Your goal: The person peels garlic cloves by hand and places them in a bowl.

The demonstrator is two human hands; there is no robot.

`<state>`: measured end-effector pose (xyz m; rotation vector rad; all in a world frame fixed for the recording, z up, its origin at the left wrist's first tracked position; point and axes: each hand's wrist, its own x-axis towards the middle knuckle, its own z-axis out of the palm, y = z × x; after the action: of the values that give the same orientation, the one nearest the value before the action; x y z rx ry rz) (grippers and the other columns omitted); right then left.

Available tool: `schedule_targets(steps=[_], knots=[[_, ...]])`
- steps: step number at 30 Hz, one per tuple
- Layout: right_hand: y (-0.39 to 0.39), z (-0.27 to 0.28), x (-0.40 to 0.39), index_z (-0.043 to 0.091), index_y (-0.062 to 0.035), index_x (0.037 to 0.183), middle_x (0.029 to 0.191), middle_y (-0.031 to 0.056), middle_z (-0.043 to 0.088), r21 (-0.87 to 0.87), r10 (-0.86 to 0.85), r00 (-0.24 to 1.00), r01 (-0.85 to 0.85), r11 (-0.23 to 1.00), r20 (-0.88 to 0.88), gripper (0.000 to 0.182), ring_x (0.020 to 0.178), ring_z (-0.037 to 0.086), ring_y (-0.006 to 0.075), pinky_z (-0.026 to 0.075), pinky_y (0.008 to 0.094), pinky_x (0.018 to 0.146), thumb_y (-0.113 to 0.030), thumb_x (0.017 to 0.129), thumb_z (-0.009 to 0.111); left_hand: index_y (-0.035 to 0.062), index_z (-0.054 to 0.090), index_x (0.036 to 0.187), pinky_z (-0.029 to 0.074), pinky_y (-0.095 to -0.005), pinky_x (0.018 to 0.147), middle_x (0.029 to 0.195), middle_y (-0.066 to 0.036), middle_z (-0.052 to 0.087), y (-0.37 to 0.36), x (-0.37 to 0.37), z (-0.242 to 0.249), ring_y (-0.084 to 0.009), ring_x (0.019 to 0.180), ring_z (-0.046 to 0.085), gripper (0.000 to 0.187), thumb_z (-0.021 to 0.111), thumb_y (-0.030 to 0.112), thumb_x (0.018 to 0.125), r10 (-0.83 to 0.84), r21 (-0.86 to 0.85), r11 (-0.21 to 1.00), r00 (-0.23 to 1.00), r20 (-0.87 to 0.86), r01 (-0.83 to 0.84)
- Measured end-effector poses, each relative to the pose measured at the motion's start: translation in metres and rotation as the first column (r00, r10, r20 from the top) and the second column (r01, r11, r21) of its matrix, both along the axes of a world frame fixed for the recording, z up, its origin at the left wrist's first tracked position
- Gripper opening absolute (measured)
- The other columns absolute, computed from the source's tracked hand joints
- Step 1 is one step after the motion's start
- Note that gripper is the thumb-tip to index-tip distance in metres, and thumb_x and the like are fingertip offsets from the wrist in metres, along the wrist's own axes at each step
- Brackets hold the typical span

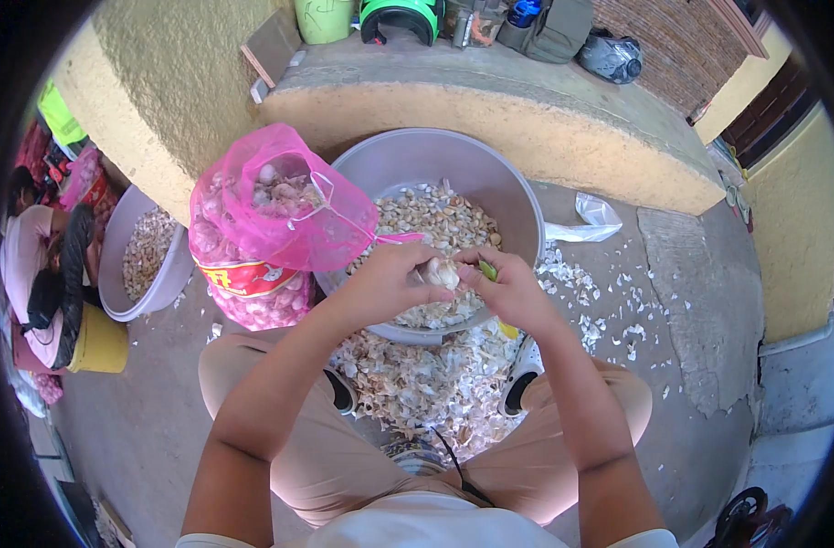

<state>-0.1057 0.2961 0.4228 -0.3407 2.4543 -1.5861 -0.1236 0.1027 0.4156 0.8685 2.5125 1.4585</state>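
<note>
A whitish garlic bulb is held above the near part of a large grey basin. My left hand is closed around the bulb's left side, thumb along its lower edge. On the other side, my right hand has its fingertips bent against the bulb. A small green object shows between that hand's thumb and index finger; its kind is hard to make out. Loose garlic cloves fill the basin's bottom. Left of the basin stands a pink mesh sack of garlic bulbs, its top open.
Garlic skins are heaped between my shoes, with more scattered rightward. A plastic bag lies beside the basin. Behind is a raised concrete ledge bearing a green helmet. At left, another person sits by a second basin.
</note>
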Motion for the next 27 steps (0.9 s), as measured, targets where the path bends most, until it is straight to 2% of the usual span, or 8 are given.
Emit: schedule_targets(steps=[4,7,10,13,18,22,25,27], knots=[[-0.001,0.002,0.002,0.056,0.0024,0.100,0.075,0.0112,0.061,0.030,-0.003,0.999,0.002,1.000,0.048,0.024,0.069,0.056,0.0148,0.043,0.0271,0.063,-0.015,0.083,0.054,-0.0012,0.059,0.093,0.043,-0.0313,0.062,0.074,-0.014,0.057,0.000,-0.001,-0.002,-0.0233,0.068,0.055,0.047,0.073,0.031,0.063,-0.012,0.000,1.000,1.000,0.028,0.012],[-0.002,-0.001,0.002,0.056,0.0019,0.098,0.068,0.0101,0.058,0.000,-0.017,1.000,0.017,1.000,0.016,0.021,0.058,0.054,0.0130,0.043,0.0269,0.053,-0.014,0.084,0.052,-0.0013,0.058,0.094,0.043,-0.0317,0.063,0.075,-0.014,0.057,0.000,-0.003,-0.004,-0.0235,0.068,0.055,0.049,0.073,0.033,0.062,-0.020,-0.015,1.000,1.000,0.014,0.020],[-0.002,0.007,0.004,0.057,-0.0001,0.096,0.061,0.0057,0.053,-0.138,-0.085,0.953,0.129,0.982,0.290,0.018,0.048,0.048,0.0094,0.040,0.0255,0.043,-0.012,0.084,0.051,-0.0009,0.057,0.096,0.043,-0.0298,0.062,0.075,-0.011,0.056,-0.002,-0.005,-0.006,-0.0190,0.069,0.054,0.047,0.073,0.031,0.064,-0.059,0.027,0.998,0.998,0.018,0.058],[0.000,0.005,0.002,0.057,-0.0005,0.095,0.055,0.0014,0.047,-0.299,-0.030,0.935,0.143,0.943,0.353,0.017,0.042,0.042,0.0067,0.037,0.0238,0.037,-0.012,0.084,0.051,0.0002,0.056,0.097,0.043,-0.0269,0.061,0.079,-0.007,0.055,-0.004,-0.007,0.001,-0.0134,0.071,0.053,0.041,0.072,0.024,0.067,-0.129,0.095,0.989,0.966,0.225,0.110],[0.006,0.010,0.002,0.056,0.0018,0.095,0.052,-0.0014,0.041,-0.502,0.090,0.888,0.169,0.848,0.452,0.018,0.040,0.035,0.0060,0.036,0.0228,0.036,-0.012,0.084,0.051,-0.0004,0.054,0.099,0.047,-0.0248,0.067,0.089,-0.005,0.054,-0.006,-0.008,-0.005,-0.0111,0.079,0.053,0.033,0.068,0.012,0.072,-0.272,0.389,0.918,0.834,0.481,0.075],[0.010,0.014,0.004,0.056,0.0013,0.095,0.051,-0.0021,0.039,-0.606,0.184,0.857,0.174,0.776,0.481,0.017,0.039,0.032,0.0059,0.035,0.0229,0.036,-0.010,0.084,0.051,-0.0014,0.052,0.102,0.048,-0.0252,0.072,0.094,-0.006,0.055,-0.008,-0.005,-0.002,-0.0127,0.087,0.054,0.033,0.066,0.010,0.074,-0.408,0.560,0.828,0.733,0.545,0.044],[0.011,0.016,0.005,0.056,0.0001,0.095,0.052,-0.0012,0.041,-0.493,0.136,0.887,0.113,0.863,0.441,0.017,0.040,0.036,0.0058,0.035,0.0233,0.036,-0.012,0.085,0.051,-0.0006,0.052,0.105,0.047,-0.0263,0.072,0.096,-0.007,0.056,-0.008,-0.006,-0.004,-0.0137,0.088,0.054,0.039,0.068,0.015,0.073,-0.399,0.515,0.854,0.727,0.559,0.074],[0.010,0.018,0.007,0.056,-0.0009,0.096,0.055,0.0008,0.046,-0.357,0.014,0.923,0.134,0.924,0.384,0.018,0.044,0.041,0.0068,0.037,0.0237,0.039,-0.014,0.084,0.053,0.0003,0.051,0.107,0.046,-0.0272,0.073,0.095,-0.008,0.056,-0.006,-0.006,-0.006,-0.0141,0.088,0.054,0.045,0.070,0.020,0.071,-0.253,0.328,0.938,0.869,0.425,0.112]])
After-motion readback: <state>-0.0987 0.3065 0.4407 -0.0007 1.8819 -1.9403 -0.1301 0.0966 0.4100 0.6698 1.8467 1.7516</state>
